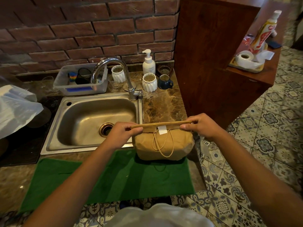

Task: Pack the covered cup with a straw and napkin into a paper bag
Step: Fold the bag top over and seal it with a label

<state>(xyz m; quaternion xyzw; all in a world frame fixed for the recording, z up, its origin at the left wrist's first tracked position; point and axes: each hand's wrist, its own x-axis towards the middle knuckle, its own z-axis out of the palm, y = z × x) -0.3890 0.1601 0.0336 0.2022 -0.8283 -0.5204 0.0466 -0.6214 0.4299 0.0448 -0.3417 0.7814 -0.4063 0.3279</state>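
Paper bag [164, 143], lower centre of frame on the green mat [114, 177]: you pinch its folded top at each end, left hand [126, 131] and right hand [198, 126], closing step (contents hidden, white sticker [162, 129] applied); next, press the fold flat.

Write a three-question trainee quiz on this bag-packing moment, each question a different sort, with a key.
1. True or false: the paper bag stands on the green mat.
2. What holds the bag's folded top edge? A) left hand alone B) left hand and right hand C) neither
3. Fill in: a white ____ sits on the folded top.

Key: 1 true; 2 B; 3 sticker.
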